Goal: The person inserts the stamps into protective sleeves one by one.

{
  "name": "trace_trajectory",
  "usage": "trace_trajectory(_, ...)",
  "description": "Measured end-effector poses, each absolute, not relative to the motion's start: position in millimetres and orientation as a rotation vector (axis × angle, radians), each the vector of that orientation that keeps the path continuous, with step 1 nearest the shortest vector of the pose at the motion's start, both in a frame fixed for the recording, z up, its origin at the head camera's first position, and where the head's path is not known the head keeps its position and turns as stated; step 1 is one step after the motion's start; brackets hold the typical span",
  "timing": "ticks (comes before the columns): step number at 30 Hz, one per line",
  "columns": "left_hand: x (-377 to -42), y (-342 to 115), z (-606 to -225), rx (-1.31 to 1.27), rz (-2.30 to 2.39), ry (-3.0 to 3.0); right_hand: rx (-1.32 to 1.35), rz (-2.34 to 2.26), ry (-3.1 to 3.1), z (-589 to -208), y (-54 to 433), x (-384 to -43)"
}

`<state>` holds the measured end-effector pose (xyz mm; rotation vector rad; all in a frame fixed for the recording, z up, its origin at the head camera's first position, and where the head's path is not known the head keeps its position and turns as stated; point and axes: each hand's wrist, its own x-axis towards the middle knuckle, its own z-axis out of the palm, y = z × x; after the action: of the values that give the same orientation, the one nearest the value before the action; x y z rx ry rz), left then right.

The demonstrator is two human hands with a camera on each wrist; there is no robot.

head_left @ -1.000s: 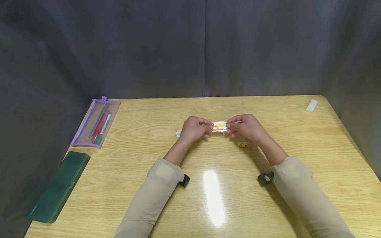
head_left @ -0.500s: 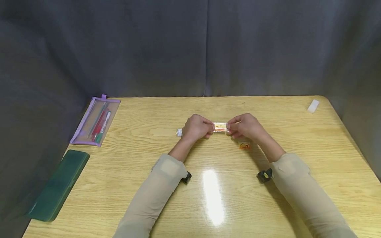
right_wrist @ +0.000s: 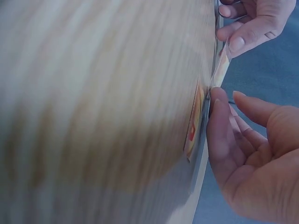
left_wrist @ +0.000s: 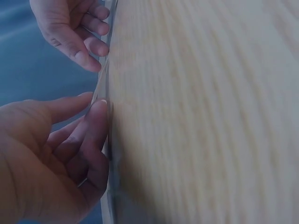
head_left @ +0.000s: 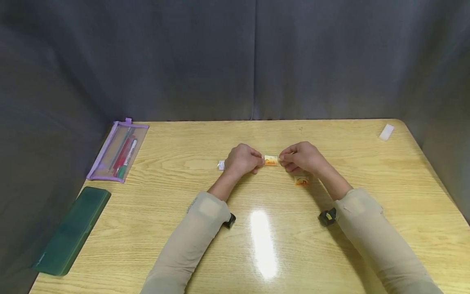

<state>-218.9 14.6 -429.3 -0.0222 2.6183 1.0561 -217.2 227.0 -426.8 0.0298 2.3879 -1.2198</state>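
In the head view, a small flat packet (head_left: 271, 160), orange and white with a clear edge, lies between the two hands. My left hand (head_left: 242, 159) pinches its left end between thumb and index finger, as the left wrist view also shows. My right hand (head_left: 302, 157) is at the other end; in the right wrist view its index fingertip touches the packet (right_wrist: 220, 72) while the thumb stands apart. A second orange packet (head_left: 302, 180) rests on the table just below the right hand. Beside the left hand's outer side, a small white piece (head_left: 221, 164) is partly hidden.
On the wooden table (head_left: 165, 228), a purple-edged mesh pouch (head_left: 99, 165) with pens sits at the far left, above a dark green case (head_left: 73, 230). A small white block (head_left: 386, 132) lies near the back right corner. Dark curtains (head_left: 183, 61) surround the table.
The packet between the hands has tipped and dropped slightly, its silvery glare giving way to a plain orange and white face. Both hands have stayed nearly in place; the right fingertips now look looser.
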Motion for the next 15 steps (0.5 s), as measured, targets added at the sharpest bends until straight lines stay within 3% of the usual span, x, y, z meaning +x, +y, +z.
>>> trace_trajectory(8, -218, 10, -425, 0.035, 1.050, 2.616, 0.007, -1.243, 2.406, -422, 233, -212)
trace_trajectory(15, -214, -7, -414, 0.300, 1.107, 2.680, -0.141, -1.242, 2.566, -410, 247, -202)
